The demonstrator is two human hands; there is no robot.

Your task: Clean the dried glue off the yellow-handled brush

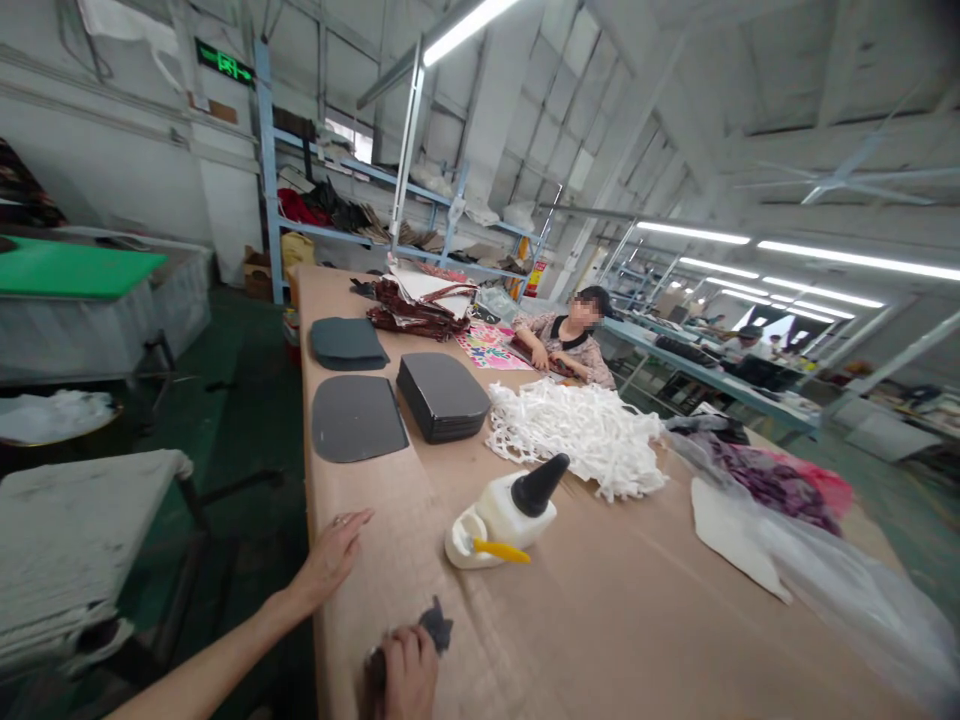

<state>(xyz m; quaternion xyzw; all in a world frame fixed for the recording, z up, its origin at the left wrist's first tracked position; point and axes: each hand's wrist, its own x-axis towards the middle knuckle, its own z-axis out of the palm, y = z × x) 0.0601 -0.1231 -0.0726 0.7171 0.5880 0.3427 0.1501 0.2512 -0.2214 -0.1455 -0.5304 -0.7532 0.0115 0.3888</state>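
Note:
My left hand [334,555] hovers at or rests on the left edge of the brown-covered table, fingers stretched out and nothing in them. Closer to me, my right hand [410,672] is curled over the tabletop, with a dark thing partly showing under its fingers; I cannot make out what it is. A small ragged dark scrap [436,627] lies just past its fingertips. Beyond stands a white glue bottle [495,505] with a black cone cap, and a yellow-handled tool [501,550] sits in its side cup. A dark grey rounded panel [358,418] lies flat ahead of my left hand.
A thick stack of dark panels [442,395] and another dark pile [346,343] stand farther up the table [600,610]. White strips [577,430] are heaped at centre. Clear plastic sheeting [847,590] covers the right side. A co-worker [570,340] sits at the far edge.

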